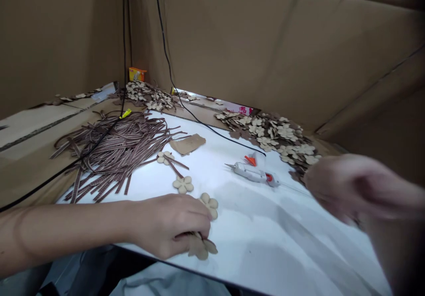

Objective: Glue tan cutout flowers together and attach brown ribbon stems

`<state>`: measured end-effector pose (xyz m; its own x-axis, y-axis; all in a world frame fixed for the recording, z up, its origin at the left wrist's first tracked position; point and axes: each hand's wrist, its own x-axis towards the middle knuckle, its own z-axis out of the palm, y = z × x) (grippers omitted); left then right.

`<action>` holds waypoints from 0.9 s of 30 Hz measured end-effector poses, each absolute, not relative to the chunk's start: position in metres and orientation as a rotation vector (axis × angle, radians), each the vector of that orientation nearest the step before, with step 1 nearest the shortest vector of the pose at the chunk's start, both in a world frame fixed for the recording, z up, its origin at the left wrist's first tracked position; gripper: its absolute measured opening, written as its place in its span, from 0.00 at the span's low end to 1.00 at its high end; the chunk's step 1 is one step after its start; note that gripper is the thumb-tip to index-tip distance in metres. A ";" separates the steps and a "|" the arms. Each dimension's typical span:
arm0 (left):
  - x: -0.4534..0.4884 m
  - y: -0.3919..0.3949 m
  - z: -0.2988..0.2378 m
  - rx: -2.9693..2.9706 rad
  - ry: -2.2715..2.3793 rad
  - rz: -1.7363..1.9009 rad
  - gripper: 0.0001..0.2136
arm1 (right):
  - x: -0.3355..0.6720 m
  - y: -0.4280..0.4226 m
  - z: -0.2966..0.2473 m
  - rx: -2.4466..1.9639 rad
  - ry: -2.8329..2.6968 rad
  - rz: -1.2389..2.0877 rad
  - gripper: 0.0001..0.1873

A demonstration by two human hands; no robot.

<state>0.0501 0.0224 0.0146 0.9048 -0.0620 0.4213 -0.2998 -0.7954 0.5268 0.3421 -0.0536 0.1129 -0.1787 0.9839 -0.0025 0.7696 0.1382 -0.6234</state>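
My left hand (177, 225) is closed near the front edge of the white board, its fingers round a beige flower cutout (201, 248) whose petals stick out below. Just past the fingertips lies another beige flower (210, 206), partly covered by the hand. Two more are on the board beyond: a single flower (183, 184) and a flower with brown ribbon (165, 157) across it. At the right, my right hand (361, 190) is raised and smeared by motion, so its fingers are unclear. Nearest to it are the piled flower cutouts (282, 136) and a glue gun (254, 173).
Brown stitched ribbons (116, 148) are heaped at the left, with a black cable (96, 145) across them. A brown scrap (188, 144) and an orange piece (250, 160) lie on the white board (265, 234). More flowers (149, 94) and an orange-yellow box (137, 74) stand by cardboard walls.
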 end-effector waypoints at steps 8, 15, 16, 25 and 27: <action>0.051 0.023 0.017 2.450 -0.261 0.548 0.03 | 0.418 -0.001 0.076 -1.911 -2.429 -0.520 0.21; 0.052 0.023 0.017 2.482 -0.257 0.491 0.04 | 0.443 0.006 0.047 -1.589 -2.922 -0.523 0.27; 0.052 0.023 0.018 2.493 -0.248 0.481 0.04 | 0.443 0.007 0.045 -1.532 -2.954 -0.531 0.27; 0.051 0.021 0.021 2.595 -0.240 0.463 0.05 | 0.442 0.017 0.046 -1.196 -3.086 -0.675 0.23; 0.051 0.021 0.020 2.623 -0.267 0.451 0.05 | 0.437 0.014 0.046 -1.215 -3.028 -0.671 0.22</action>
<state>0.0514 0.0206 0.0205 0.9272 -0.1095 0.3581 -0.2612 -0.8743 0.4092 0.4370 0.0140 0.0464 -0.7183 0.6952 -0.0254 0.6193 0.6557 0.4319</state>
